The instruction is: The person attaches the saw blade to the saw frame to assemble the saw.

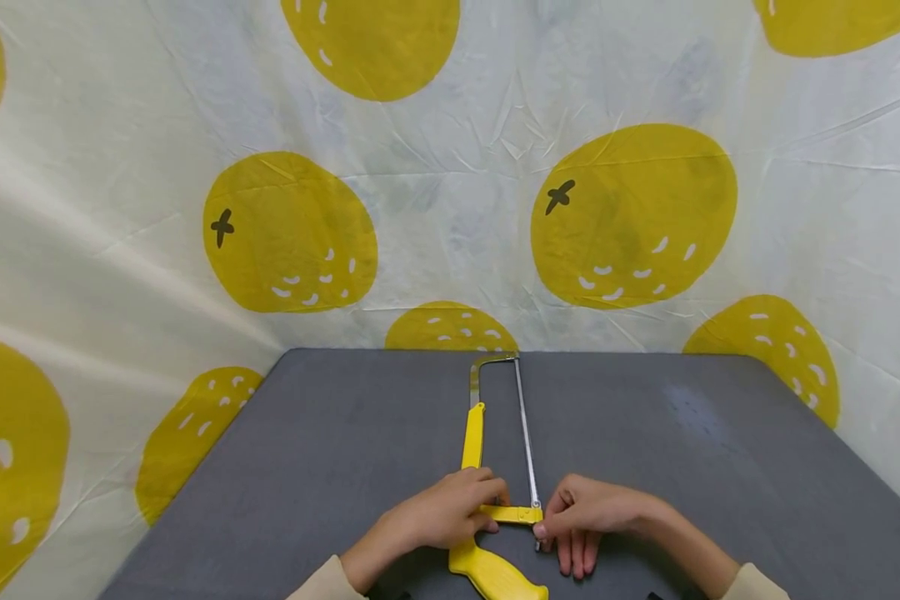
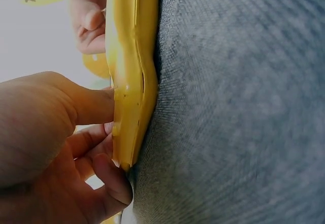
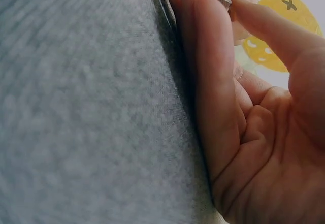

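A hacksaw (image 1: 473, 437) with a yellow handle and frame lies on the grey tabletop, its metal bow pointing away. Along its right side runs the thin blade (image 1: 527, 433). My left hand (image 1: 457, 504) holds the yellow frame just ahead of the handle; in the left wrist view its thumb and fingers press on the yellow part (image 2: 132, 56). With thumb and forefinger, my right hand (image 1: 588, 508) pinches the tensioning end at the blade's near tip. A small metal tip (image 3: 226, 1) shows between those fingers in the right wrist view. The other right fingers rest on the table.
The grey tabletop (image 1: 682, 467) extends to both sides of the saw. Behind it and along the sides hangs a pale cloth (image 1: 450, 233) printed with large yellow fruit. The saw's far end reaches close to the table's back edge.
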{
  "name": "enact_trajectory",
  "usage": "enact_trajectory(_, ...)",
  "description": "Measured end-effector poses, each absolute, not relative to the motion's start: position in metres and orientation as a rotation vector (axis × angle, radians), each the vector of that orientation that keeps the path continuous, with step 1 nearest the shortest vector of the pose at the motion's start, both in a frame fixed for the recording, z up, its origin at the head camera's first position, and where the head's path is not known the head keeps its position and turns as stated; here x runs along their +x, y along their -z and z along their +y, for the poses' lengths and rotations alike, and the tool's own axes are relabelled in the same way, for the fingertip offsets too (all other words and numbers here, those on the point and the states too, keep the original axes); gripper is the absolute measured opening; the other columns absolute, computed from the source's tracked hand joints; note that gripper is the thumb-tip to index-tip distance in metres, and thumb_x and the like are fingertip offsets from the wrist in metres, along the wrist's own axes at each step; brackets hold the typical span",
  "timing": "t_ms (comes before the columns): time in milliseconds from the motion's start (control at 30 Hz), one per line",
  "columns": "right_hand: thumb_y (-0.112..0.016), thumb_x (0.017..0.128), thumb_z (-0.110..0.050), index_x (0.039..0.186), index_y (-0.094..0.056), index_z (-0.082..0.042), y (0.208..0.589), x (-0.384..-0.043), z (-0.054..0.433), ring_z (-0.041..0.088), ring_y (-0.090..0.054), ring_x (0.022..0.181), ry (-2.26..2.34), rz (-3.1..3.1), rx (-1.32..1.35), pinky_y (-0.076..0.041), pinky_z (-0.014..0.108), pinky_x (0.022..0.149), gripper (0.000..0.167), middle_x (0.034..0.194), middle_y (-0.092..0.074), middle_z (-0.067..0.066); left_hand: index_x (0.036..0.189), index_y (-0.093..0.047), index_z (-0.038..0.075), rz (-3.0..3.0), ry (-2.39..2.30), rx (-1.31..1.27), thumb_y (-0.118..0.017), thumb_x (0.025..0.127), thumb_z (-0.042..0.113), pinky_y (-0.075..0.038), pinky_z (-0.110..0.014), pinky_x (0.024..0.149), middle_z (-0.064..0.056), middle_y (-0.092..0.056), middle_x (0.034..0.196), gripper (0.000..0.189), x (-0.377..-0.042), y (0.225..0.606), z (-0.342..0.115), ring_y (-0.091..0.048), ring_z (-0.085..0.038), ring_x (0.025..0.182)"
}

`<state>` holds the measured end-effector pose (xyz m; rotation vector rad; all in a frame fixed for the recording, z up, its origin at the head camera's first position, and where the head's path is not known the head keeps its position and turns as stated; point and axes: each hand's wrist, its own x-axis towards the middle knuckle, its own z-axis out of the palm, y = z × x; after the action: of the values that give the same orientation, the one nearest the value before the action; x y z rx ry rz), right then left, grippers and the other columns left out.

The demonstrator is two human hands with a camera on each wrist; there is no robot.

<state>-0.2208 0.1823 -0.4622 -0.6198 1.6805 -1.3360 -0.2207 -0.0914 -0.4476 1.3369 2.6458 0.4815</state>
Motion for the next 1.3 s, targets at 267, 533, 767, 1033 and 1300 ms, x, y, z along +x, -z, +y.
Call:
enact_trajectory(267,-0.064,0.100,-0.015,0.106,-0.065,0.021,0.4640,-0.2206,0.1835,0.001,-0.070,0.060,1.335,1.650,-0.665,-0.055,0.020,0.054,0.037,0.073,-0.075,-0.001,0.114,-0.066,0.023,2.633,-0.497,1.318,-0.072,0.098,0.025,-0.041,-0.015,0.076,0.010,-0.057,0.098,0.017,-0.2215,0.4501,-0.0920,-0.047,-0.001,0.083)
enact_trajectory(533,-0.060,0.097,-0.006,0.106,-0.060,0.026,0.4651,-0.2242,0.1856,0.002,-0.071,0.062,1.332,1.638,-0.694,-0.056,0.021,0.055,0.033,0.074,-0.075,-0.001,0.113,-0.066,0.024,2.631,-0.508,1.310,-0.072,0.098,0.025,-0.041,-0.015,0.076,0.011,-0.057,0.098,0.017,-0.2228,0.4496,-0.0918,-0.047,-0.001,0.083)
enact_trajectory(767,-0.062,0.096,-0.005,0.102,-0.066,0.019,0.4638,-0.2259,0.1879,0.003,-0.071,0.062,1.331,1.630,-0.670,-0.056,0.021,0.055,0.025,0.073,-0.075,-0.001,0.113,-0.066,0.023,2.624,-0.517,1.299,-0.073,0.097,0.024,-0.042,-0.015,0.076,0.010,-0.058,0.098,0.017,-0.2241,0.4472,-0.0900,-0.047,0.000,0.083)
enact_trajectory(1033,-0.066,0.095,-0.007,0.100,-0.065,0.020,0.4644,-0.2249,0.1862,0.003,-0.071,0.061,1.332,1.649,-0.656,-0.056,0.021,0.054,0.027,0.072,-0.075,-0.001,0.113,-0.066,0.024,2.634,-0.506,1.299,-0.072,0.098,0.025,-0.042,-0.016,0.077,0.011,-0.058,0.099,0.017,-0.2253,0.4506,-0.0902,-0.048,-0.001,0.085)
enact_trajectory(1300,-0.065,0.096,-0.006,0.102,-0.060,0.024,0.4638,-0.2239,0.1874,0.003,-0.071,0.061,1.335,1.638,-0.670,-0.056,0.021,0.054,0.032,0.072,-0.075,-0.002,0.114,-0.066,0.025,2.625,-0.515,1.287,-0.072,0.098,0.025,-0.042,-0.016,0.076,0.011,-0.057,0.099,0.017,-0.2252,0.4502,-0.0896,-0.047,-0.001,0.083)
